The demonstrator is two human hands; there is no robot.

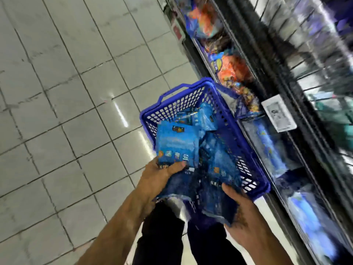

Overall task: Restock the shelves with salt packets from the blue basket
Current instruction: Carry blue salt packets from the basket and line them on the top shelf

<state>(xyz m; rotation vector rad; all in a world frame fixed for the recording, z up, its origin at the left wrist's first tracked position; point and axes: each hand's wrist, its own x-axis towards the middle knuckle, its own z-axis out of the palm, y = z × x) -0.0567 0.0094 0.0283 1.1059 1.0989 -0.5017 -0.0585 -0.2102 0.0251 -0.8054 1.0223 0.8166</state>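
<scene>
A blue plastic basket (183,96) stands on the floor beside the shelving, with several blue salt packets (202,117) inside. My left hand (158,180) pinches the lower edge of one light blue salt packet (175,142), thumb on top, above the basket's near end. My right hand (246,217) holds a darker, blurred blue packet (215,190) from its right side, fingers under it. The picture is smeared by motion, so packet details are unclear.
Shelves (267,119) run along the right, with blue packets on the lowest level and orange-and-blue bags (233,71) further along. A white price tag (278,113) hangs on a shelf edge. Grey floor tiles (66,111) spread left. Dark trouser legs (162,238) show below the basket.
</scene>
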